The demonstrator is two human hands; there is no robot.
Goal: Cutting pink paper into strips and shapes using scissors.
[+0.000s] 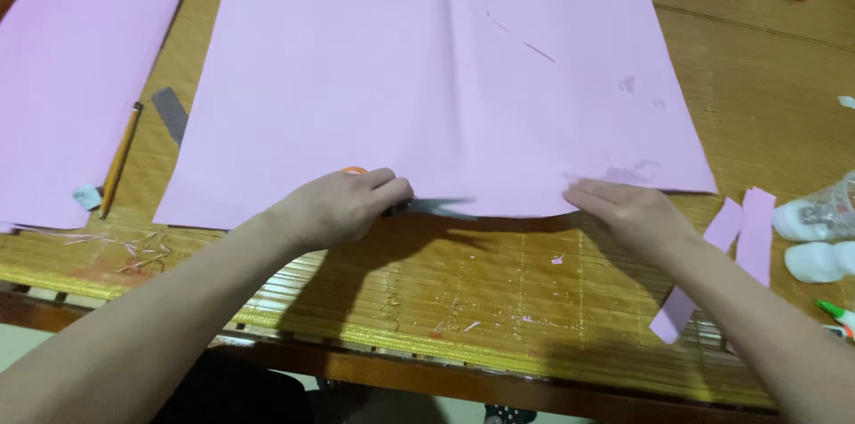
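Note:
A large pink paper sheet (pixel 427 85) lies flat on a bamboo mat (pixel 499 281), with a fold line down its middle. My left hand (pixel 343 206) is closed on scissors (pixel 436 207) with an orange handle; the blades point right along the sheet's near edge. My right hand (pixel 628 210) rests flat, fingers together, on the near edge of the sheet toward its right corner.
A second pink sheet (pixel 80 59) lies at the far left, with a pencil (pixel 120 157) and a grey ruler (pixel 169 112) beside it. Pink paper strips (pixel 739 228), white glue bottles (pixel 824 237) and small scraps sit at the right. The table's wooden edge (pixel 427 371) runs along the front.

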